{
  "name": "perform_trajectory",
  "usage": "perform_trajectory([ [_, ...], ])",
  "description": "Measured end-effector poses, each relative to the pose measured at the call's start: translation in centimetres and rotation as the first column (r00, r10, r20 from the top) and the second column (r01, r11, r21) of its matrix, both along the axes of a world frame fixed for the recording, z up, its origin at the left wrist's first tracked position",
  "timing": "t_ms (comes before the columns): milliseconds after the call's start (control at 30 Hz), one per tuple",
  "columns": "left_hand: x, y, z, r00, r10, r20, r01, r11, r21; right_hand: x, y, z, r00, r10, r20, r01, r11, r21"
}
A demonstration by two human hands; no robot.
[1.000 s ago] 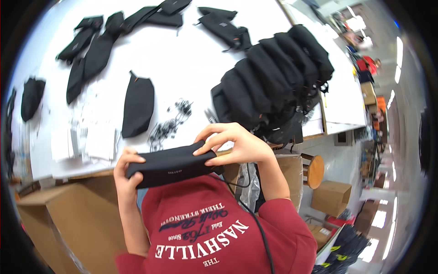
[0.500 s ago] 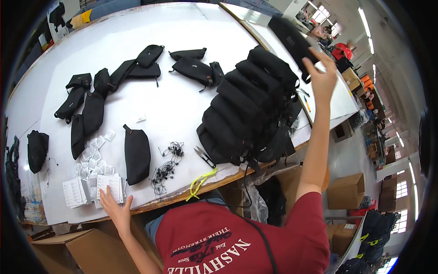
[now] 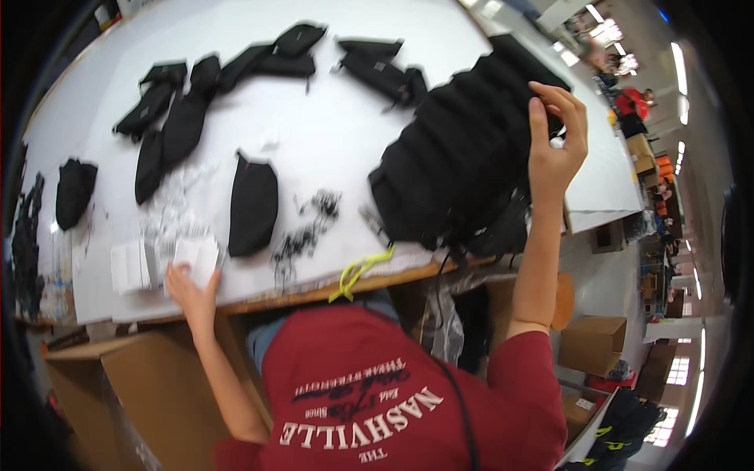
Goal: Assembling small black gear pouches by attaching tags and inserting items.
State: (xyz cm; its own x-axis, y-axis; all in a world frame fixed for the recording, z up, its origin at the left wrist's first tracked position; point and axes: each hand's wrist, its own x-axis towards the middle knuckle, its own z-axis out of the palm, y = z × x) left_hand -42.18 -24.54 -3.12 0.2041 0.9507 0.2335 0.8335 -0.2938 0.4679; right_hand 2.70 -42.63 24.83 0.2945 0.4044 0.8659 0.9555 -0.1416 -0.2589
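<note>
Black pouch point(image 3: 525, 63) now at pile point(image 3: 448, 157), blurred, partly behind right hand point(image 3: 559, 141)

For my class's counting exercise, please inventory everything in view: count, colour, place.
Table: one, white, centre.
Pouch row: count unclear, black, right on table.
Lone pouch: one, black, left of centre.
Scattered pouches: several, black, table's far side and left.
Card stacks: two, white, near edge, left.
Loose slips: several, white, blurred, beyond the stacks.
Cord tangle: one, black, right of lone pouch.
Snips: one, grey, blurred, by the row's near end.
Looped cord: one, yellow-green, near edge.
Cardboard boxes: at least two, brown, lower left and right.
Background person: at least one, red top, upper right.
Shirt: one, red, lower middle.
Left hand: one, bare, at card stacks.
Right hand: one, bare, at row's far end.
</note>
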Motion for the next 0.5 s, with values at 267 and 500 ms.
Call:
perform_trajectory([
  [267, 1.7, 0.2, 3.8, 0.998, 0.032, 0.046, -0.034, 0.999, 0.042, -9.1, 6.0, -19.1, 0.702, 0.127, -0.7, -0.483, 0.808, -0.338],
  [500, 2.2, -1.9, 8.3, 0.823, 0.217, 0.524, -0.15, 0.974, -0.168, -11.8, 12.3, -22.5, 0.83, -0.039, -0.557, -0.436, 0.577, -0.69],
])
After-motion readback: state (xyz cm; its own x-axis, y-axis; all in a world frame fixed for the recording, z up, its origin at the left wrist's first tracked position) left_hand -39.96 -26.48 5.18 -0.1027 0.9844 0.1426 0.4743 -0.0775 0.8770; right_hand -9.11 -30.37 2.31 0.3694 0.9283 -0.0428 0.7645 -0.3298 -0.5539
